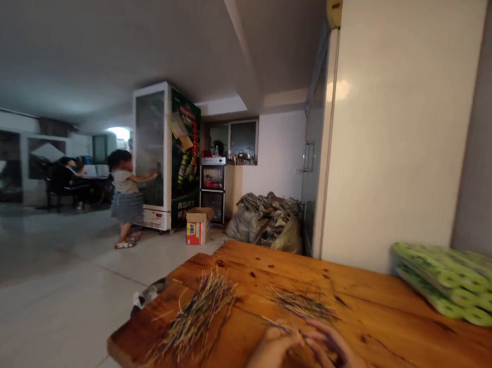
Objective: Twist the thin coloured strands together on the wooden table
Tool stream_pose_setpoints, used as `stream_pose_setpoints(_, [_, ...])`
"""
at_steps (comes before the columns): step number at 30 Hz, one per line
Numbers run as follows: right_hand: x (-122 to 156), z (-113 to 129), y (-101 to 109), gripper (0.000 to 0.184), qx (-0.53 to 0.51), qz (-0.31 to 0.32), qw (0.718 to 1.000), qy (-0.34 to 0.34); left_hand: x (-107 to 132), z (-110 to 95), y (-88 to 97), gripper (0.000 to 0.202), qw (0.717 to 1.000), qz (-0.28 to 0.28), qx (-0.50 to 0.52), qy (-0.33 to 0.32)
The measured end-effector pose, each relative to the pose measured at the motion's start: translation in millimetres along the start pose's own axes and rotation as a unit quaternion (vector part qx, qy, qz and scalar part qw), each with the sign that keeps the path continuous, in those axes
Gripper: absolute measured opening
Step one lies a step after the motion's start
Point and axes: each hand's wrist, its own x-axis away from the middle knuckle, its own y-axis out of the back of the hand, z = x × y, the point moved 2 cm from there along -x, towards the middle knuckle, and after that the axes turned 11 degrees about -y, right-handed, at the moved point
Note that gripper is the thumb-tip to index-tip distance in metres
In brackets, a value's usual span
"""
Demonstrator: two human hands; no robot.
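Observation:
My left hand (272, 349) and my right hand (336, 350) are close together above the wooden table (380, 303), near its front edge. A thin wire-like strand (273, 322) runs from the fingers of my left hand, which are pinched. My right fingers are curled and meet the same strand at its other end; the exact grip is blurred. A large heap of thin, mixed-colour strands (200, 314) lies to the left. Just beyond my hands is a smaller pile of similar strands (303, 303).
Green-wrapped packs of rolls (452, 282) sit at the table's right. Past the table are bulky sacks (268, 221), an open carton (197, 228) and a tall display fridge (164, 157). A person (126, 193) stands touching the fridge door; another person (67, 176) sits farther back.

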Motion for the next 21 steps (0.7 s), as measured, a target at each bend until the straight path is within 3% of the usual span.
stream_pose_setpoints(3, [9.4, 14.5, 0.9, 0.025, 0.088, -0.039, 0.994, 0.056, 6.7, -8.9, -7.4, 0.011, 0.990, -0.042, 0.118, 0.067])
stream_pose_setpoints(5, [12.6, 21.4, -0.9, 0.021, 0.102, -0.043, 0.992, 0.069, 7.8, -13.4, -10.6, 0.010, 0.989, -0.041, 0.120, 0.081])
stream_pose_setpoints(7, [11.9, 23.7, -1.7, 0.022, 0.059, -0.034, 0.997, 0.045, 6.1, -17.0, -11.0, 0.008, 0.998, -0.027, 0.050, 0.037])
stream_pose_setpoints(9, [8.3, 22.0, -1.4, 0.031, -0.018, -0.007, 1.000, -0.008, 3.7, -20.4, -9.2, 0.009, 0.996, -0.020, -0.072, -0.055])
stream_pose_setpoints(12, [2.4, 17.1, -0.2, 0.044, -0.105, 0.037, 0.990, -0.083, 2.8, -24.0, -7.0, 0.020, 0.954, -0.016, -0.246, -0.169])
stream_pose_setpoints(16, [0.2, 15.5, 0.0, 0.043, -0.116, 0.096, 0.981, -0.119, 5.1, -27.0, -9.1, 0.023, 0.912, 0.029, -0.346, -0.217])
stream_pose_setpoints(21, [5.7, 18.8, 2.6, 0.034, -0.118, 0.131, 0.973, -0.151, 7.9, -31.7, -12.1, 0.023, 0.894, 0.057, -0.374, -0.242])
